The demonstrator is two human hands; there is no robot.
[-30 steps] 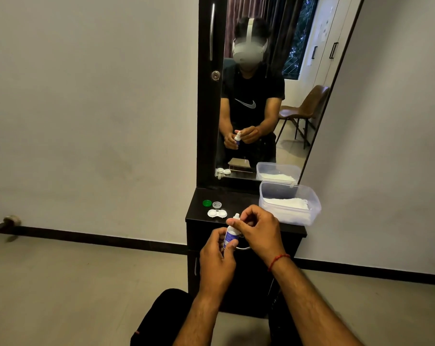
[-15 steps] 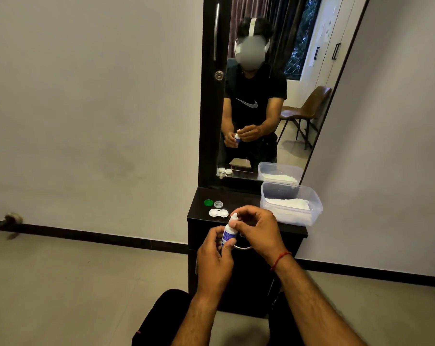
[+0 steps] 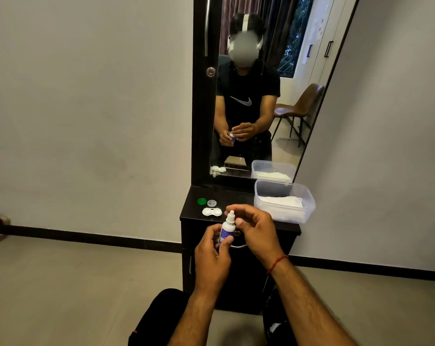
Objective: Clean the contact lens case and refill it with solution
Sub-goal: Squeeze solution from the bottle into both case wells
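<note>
Head view: the solution bottle [image 3: 227, 228] is held upright in front of the dresser edge. It is gripped by the left hand [image 3: 211, 255], whose fingers and thumb are curled round the labelled body; this grip is judged to steady it while the top is worked. The right hand [image 3: 256, 233] is arched over the nozzle, fingers curled and close together, forefinger just above the tip; whether a cap is pinched in them cannot be told. The bottle is small and white, of smooth plastic, round-bodied with a tapered nozzle and a blue-printed label. The contact lens case [image 3: 212, 212] lies uncapped on the dark dresser top [image 3: 194, 209], apart from the bottle: two shallow round wells joined at a waist, in white plastic. A green cap [image 3: 201, 201] and a clear cap [image 3: 212, 202] are set just behind it, side by side, presumably kept off so the wells can be filled. A translucent plastic tub [image 3: 308, 208] holding white tissue [image 3: 283, 201] stands at the right, judged to be placed there for wiping.
</note>
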